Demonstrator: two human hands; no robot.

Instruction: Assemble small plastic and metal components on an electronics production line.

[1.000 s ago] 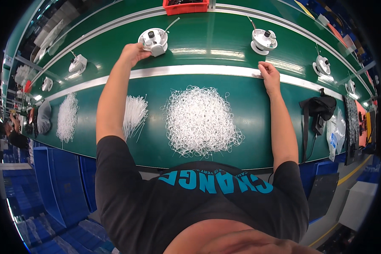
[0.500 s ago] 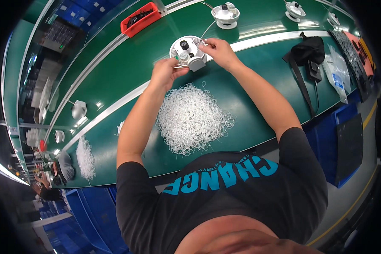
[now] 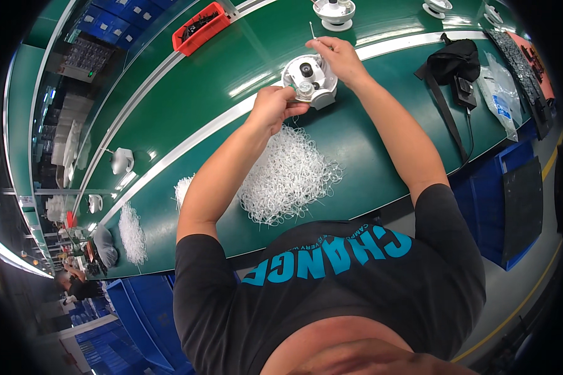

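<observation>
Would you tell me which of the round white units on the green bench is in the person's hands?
The round white unit nearest the heap of white ties, held between the left hand and right hand; the others sit untouched farther along the belt.

Factory assy line: green conveyor belt [image 3: 169,119], parts bins [image 3: 201,27].

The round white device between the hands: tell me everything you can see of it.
The round white device is a dome-like housing, plastic by its look, with a dark lens-like cylinder at its middle and small metallic parts near its lower edge. It sits tilted on the green bench, just past the pile of white ties. The left hand grips its near-left edge; the right hand touches its far-right rim and pinches a thin white tie that sticks up.
</observation>
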